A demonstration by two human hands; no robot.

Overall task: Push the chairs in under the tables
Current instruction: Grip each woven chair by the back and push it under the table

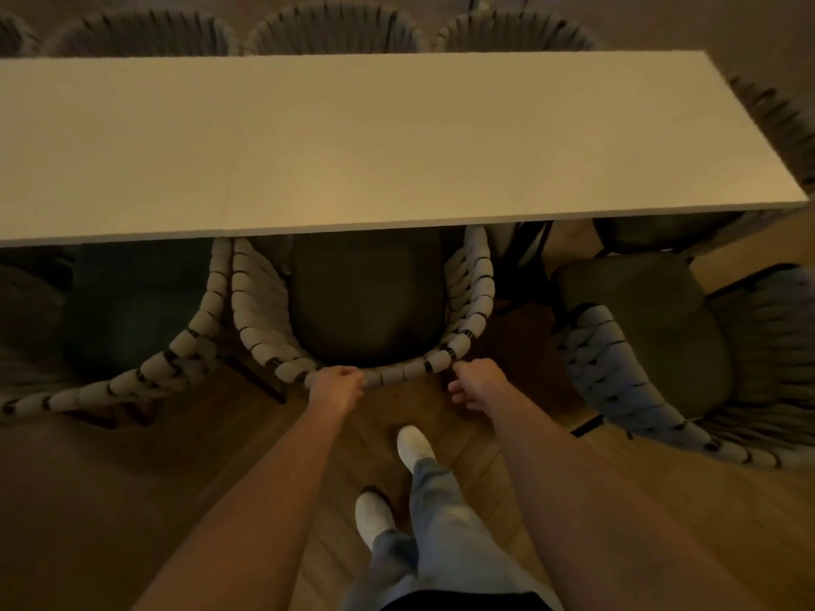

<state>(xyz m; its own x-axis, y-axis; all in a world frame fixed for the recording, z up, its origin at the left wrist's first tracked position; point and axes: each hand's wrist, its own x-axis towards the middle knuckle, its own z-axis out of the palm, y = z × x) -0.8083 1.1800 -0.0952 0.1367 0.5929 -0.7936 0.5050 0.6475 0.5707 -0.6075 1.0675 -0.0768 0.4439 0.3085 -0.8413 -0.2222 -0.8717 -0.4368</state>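
Observation:
A long white table runs across the view. Straight ahead of me stands a chair with a dark seat and a pale woven rope back, its front half under the table's near edge. My left hand is closed around the rear of the chair's back rim. My right hand is at the rim's right rear corner, fingers loosely curled and apart, not wrapped around it. A second chair on the right stands turned and further out from the table. A third chair on the left is partly under the table.
Several more woven chairs line the table's far side, and another chair sits at its right end. My feet in white shoes stand on the wooden floor right behind the middle chair.

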